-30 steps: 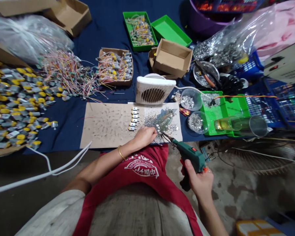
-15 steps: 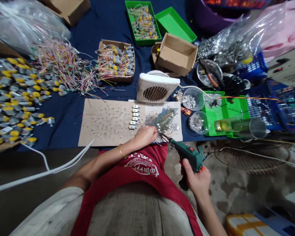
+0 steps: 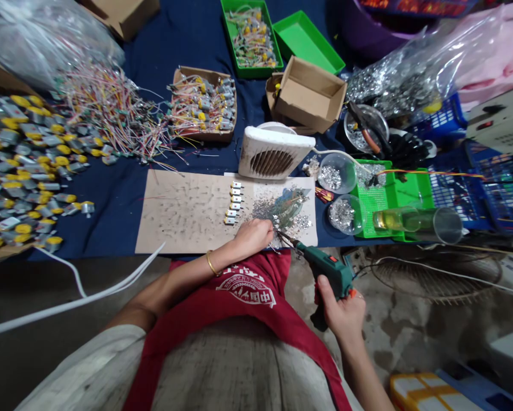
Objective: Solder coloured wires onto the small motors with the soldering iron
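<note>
My right hand (image 3: 340, 311) grips a green soldering gun (image 3: 328, 273) by its handle, its tip aimed at a spot just right of my left hand. My left hand (image 3: 253, 236) rests closed on the cardboard work mat (image 3: 183, 214), fingers pinched around something too small to make out. A short column of small silver motors (image 3: 234, 202) lies on the mat just beyond that hand. Right of them is a heap of shiny metal bits (image 3: 284, 210).
A white fan housing (image 3: 273, 152) stands behind the mat. Boxes of wired motors (image 3: 202, 111), a loose wire pile (image 3: 110, 117), yellow-capped motors (image 3: 20, 171), green trays (image 3: 387, 197), clear cups (image 3: 339, 171) and a glass (image 3: 419, 222) surround it. White cables (image 3: 89, 297) cross the floor.
The view shifted slightly up and left. Both hands keep the same pose, with the soldering gun's tip still beside my left hand.
</note>
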`<state>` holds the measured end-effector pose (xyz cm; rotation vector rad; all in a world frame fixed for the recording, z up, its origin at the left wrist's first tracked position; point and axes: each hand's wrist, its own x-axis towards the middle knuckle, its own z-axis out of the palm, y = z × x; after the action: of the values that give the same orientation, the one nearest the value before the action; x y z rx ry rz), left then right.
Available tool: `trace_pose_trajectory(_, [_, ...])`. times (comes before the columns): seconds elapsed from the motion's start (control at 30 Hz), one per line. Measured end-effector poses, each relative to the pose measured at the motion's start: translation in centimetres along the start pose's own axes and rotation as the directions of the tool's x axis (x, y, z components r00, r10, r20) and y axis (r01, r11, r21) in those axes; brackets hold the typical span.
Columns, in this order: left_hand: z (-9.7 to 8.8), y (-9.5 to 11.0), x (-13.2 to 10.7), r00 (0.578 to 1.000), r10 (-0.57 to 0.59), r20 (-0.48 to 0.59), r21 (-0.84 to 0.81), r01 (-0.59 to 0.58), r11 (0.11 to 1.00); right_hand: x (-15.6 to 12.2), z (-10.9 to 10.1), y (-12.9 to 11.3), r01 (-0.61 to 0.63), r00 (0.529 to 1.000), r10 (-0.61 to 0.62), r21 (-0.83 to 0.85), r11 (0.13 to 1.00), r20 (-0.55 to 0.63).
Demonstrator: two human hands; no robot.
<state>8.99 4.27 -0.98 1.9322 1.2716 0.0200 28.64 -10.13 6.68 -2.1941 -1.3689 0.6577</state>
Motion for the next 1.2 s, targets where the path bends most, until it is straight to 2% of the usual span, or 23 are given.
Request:
trace_pose_trajectory(0.27, [-0.1, 0.1, 0.0, 1.000, -0.003, 0.018, 0.014, 0.003, 1.000, 0.2, 0.0, -0.3, 0.009, 1.000, -0.009, -0.025, 1.000, 0.014])
trace_pose_trajectory(0.43, [0.0, 0.1, 0.1, 1.000, -0.004, 0.015, 0.021, 0.003, 1.000, 0.1, 0.0, 0.3, 0.012, 1.000, -0.011, -0.051, 0.999, 0.024])
trace_pose_trajectory(0.6, [0.2, 0.0, 0.2, 1.000, 0.001, 0.009, 0.032, -0.002, 0.999, 0.2, -0.1, 0.3, 0.112, 0.994, -0.110, -0.085, 0.990, 0.027])
trace_pose_trajectory(0.9, [0.2, 0.2, 0.1, 1.000, -0.005, 0.011, 0.042, 0.005, 0.999, 0.4, 0.3, -2.3, 0.308, 0.951, -0.308, -0.083, 0.948, 0.014])
trace_pose_trajectory(1.07, [0.1, 0.1, 0.1, 1.000, 0.002, 0.012, 0.033, -0.003, 0.999, 0.5, 0.0, -2.4, 0.211, 0.977, -0.209, -0.119, 0.970, 0.034])
trace_pose_trajectory(1.2, [0.2, 0.1, 0.1, 1.000, 0.009, 0.008, 0.035, -0.009, 0.999, 0.5, 0.2, -2.6, 0.381, 0.924, -0.379, -0.080, 0.921, 0.043])
